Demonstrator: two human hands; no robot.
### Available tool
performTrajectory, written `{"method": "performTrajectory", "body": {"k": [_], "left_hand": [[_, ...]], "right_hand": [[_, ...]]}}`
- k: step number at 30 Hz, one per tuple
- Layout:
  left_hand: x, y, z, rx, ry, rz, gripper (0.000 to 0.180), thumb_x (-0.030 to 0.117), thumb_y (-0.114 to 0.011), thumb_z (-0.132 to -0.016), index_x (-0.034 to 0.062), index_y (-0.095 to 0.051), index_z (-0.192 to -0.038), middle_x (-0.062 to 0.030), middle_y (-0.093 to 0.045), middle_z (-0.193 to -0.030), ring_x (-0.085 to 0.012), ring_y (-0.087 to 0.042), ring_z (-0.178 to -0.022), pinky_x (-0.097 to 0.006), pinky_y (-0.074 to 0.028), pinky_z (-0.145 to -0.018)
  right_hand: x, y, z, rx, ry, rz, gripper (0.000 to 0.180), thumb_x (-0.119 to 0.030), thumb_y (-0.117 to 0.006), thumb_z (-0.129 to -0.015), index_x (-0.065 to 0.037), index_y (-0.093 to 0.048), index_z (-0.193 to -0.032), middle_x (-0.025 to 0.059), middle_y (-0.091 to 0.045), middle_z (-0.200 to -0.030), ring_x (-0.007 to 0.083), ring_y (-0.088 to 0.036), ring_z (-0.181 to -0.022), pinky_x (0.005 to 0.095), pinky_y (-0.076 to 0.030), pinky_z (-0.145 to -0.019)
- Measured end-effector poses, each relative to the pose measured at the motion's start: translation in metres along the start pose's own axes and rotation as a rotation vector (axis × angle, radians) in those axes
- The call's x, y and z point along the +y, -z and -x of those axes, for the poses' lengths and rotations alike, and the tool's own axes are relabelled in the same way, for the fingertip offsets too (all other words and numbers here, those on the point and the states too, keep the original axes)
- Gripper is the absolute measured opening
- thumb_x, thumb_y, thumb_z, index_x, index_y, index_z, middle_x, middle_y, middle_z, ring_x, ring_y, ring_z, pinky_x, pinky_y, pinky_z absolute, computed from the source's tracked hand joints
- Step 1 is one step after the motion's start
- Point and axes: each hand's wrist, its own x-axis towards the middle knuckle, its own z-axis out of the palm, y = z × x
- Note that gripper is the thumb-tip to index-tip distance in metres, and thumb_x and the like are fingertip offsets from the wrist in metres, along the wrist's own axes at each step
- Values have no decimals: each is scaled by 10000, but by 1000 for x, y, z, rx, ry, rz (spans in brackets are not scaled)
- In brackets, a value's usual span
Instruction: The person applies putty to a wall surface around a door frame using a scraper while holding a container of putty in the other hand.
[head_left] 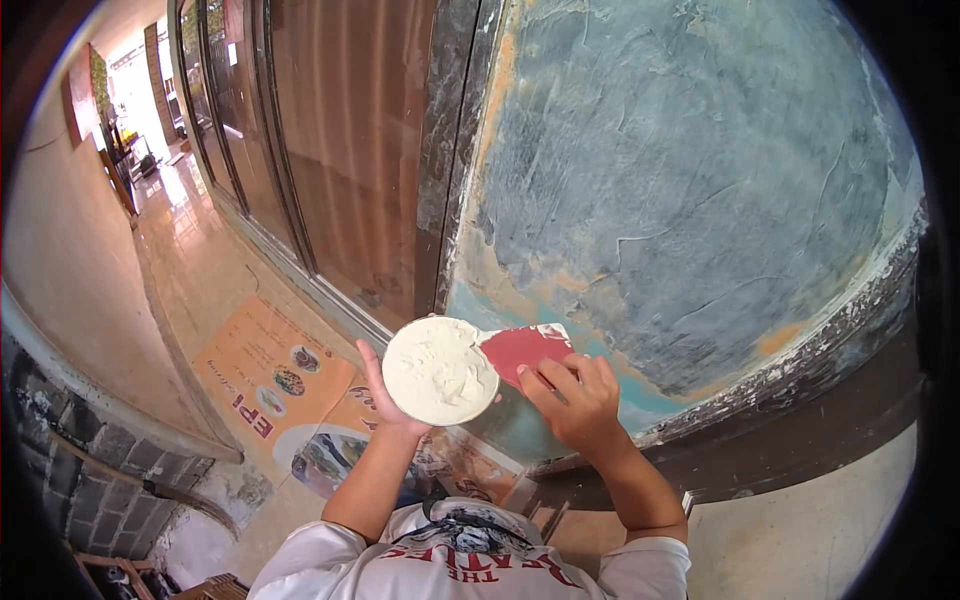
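While the left hand cups a putty-filled round pan, the right hand pinches a red scraper.

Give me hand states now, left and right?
Left hand: closed around a round container of white putty.
Right hand: closed on a red scraper, blade at the container's rim.

Round plate w/ plaster is sitting on left hand; scraper in right hand is lying just right of it, touching its rim. Wall is standing behind both, glass door to its left
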Motion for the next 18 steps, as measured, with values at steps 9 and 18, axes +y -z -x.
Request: {"method": "performTrajectory", "body": {"k": [9,18], "left_hand": [[-4,-3,-2,50,64,39,1105,967,-346,-831,166,-422,-1589,-179,-434,-1616,-531,-458,-1404,-928,-263,-1003],[5,10,2,-1,37,38,1072,950,-336,-854,152,-459,-1559,-168,-457,-1597,-516,-478,-1388,-918,-293,-993]], "right_hand": [[20,-18,8,74,-127,28,273,-89,-753,-771,-121,-762,-1042,11,-669,-952,220,-599,-776,370,-444,-634],[52,-76,53,11,-400,10,154,-81,-769,-827,-107,-735,-975,17,-671,-899,259,-628,-789,402,-528,-660]]}}
